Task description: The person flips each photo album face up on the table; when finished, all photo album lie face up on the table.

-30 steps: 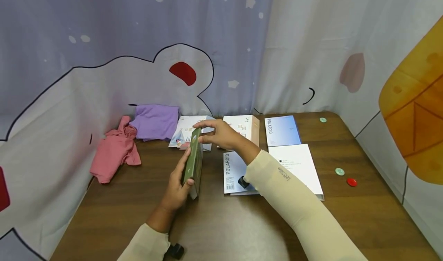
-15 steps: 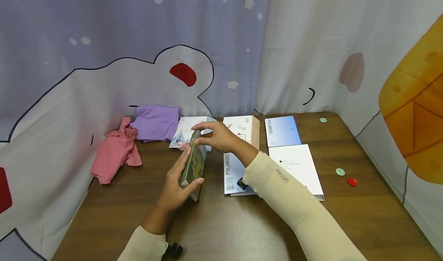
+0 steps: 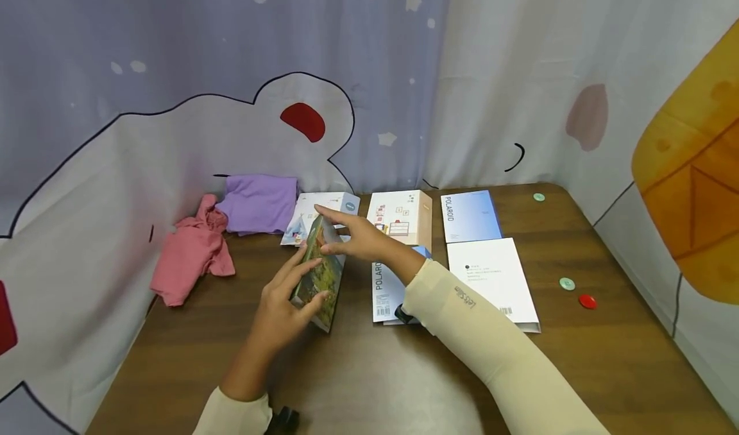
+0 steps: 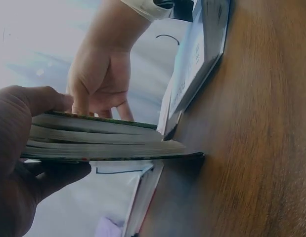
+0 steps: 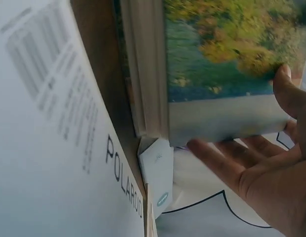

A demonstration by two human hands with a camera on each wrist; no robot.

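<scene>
A thick book (image 3: 331, 281) with a painted landscape cover stands tilted on the table, left of centre. My left hand (image 3: 281, 307) holds its near left side, fingers along the upper edge and thumb on the cover. In the left wrist view, the page block (image 4: 103, 138) shows between thumb and fingers, its leaves slightly parted. My right hand (image 3: 365, 237) grips the far upper corner. The right wrist view has that thumb on the painted cover (image 5: 222, 54) and the other fingers around the edge, their tips partly hidden.
Behind lie two white boxes or books (image 3: 323, 201) (image 3: 412, 205). Polaroid-labelled blue-white books (image 3: 470, 217) (image 3: 388, 294) and a white book (image 3: 491, 274) are to the right. Pink cloth (image 3: 193, 252) and purple cloth (image 3: 260, 204) lie left; green buttons (image 3: 567, 283) and a red one (image 3: 587, 301) right.
The book has turned from showing its green spine to showing its painted cover. My left hand has shifted slightly left, and its fingers have come over onto the cover side.
</scene>
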